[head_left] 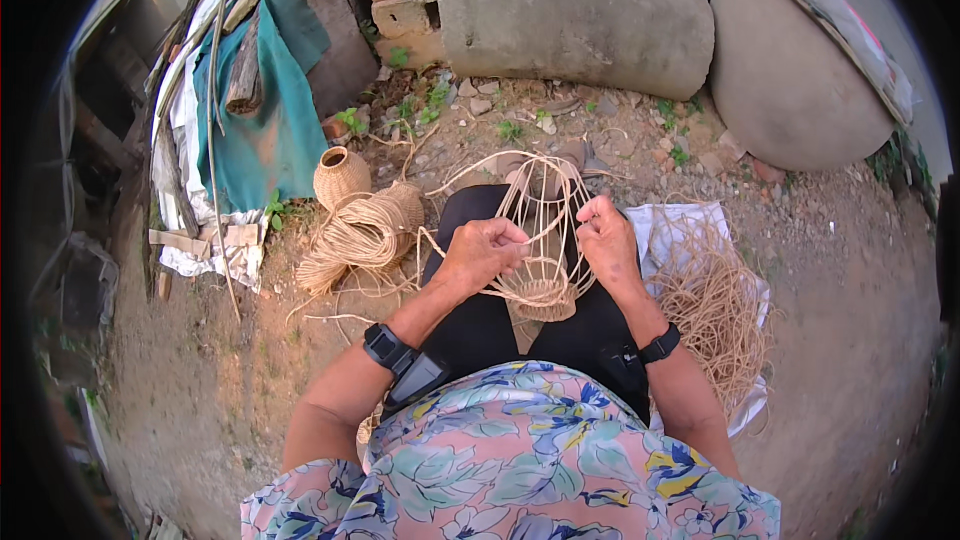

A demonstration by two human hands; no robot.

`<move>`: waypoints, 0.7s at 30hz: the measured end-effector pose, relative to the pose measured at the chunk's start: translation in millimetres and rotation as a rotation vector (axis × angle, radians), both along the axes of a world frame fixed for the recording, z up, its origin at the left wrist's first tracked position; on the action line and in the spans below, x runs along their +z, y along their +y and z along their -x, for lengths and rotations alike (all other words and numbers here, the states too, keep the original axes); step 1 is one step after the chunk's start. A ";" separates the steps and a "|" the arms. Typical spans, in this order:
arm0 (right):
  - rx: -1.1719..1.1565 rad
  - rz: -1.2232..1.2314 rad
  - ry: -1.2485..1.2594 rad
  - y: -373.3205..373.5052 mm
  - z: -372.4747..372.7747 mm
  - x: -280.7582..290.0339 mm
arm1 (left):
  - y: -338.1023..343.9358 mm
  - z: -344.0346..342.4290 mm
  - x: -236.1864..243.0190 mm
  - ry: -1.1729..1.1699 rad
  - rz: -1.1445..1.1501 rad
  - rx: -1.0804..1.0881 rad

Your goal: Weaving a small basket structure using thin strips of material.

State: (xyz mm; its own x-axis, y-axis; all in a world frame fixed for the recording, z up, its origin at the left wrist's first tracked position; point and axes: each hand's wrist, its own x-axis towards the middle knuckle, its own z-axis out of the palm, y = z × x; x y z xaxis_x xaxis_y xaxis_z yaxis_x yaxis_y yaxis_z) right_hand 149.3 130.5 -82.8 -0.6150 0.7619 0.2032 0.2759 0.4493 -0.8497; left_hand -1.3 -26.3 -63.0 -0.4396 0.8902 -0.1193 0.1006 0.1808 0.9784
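Note:
An open cage-like frame of pale ribs (540, 180) sits on my lap, with a short woven collar (545, 305) at its near end. My left hand (487, 250) pinches a pale cord at the frame's left side, fingers closed. My right hand (605, 240) is closed at the frame's right side, thumb and index finger pinched on a rib or strand; exactly which is too small to tell. A thick coil of natural cord (330, 245) lies left of my knees beside a small woven vase-shaped basket (342, 183), with another woven piece partly behind the coil.
Loose tangled strands (710, 325) lie on a white sack to my right. Ahead are a concrete cylinder (575, 25), stacked bricks (405, 15) and a large rounded grey object (795, 75). A teal tarp (240, 120) with sticks stands at the left, on dirt ground.

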 end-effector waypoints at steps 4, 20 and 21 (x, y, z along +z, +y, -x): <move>0.026 0.058 0.031 -1.5 5.1 3.0 | 8.4 7.3 1.3 0.244 0.028 -0.008; 0.067 0.193 -0.307 -2.8 -4.8 26.1 | 26.9 6.6 11.7 0.573 0.084 -0.064; 0.065 0.114 -0.369 -4.9 -2.6 24.7 | 24.7 8.4 14.0 0.435 0.112 -0.091</move>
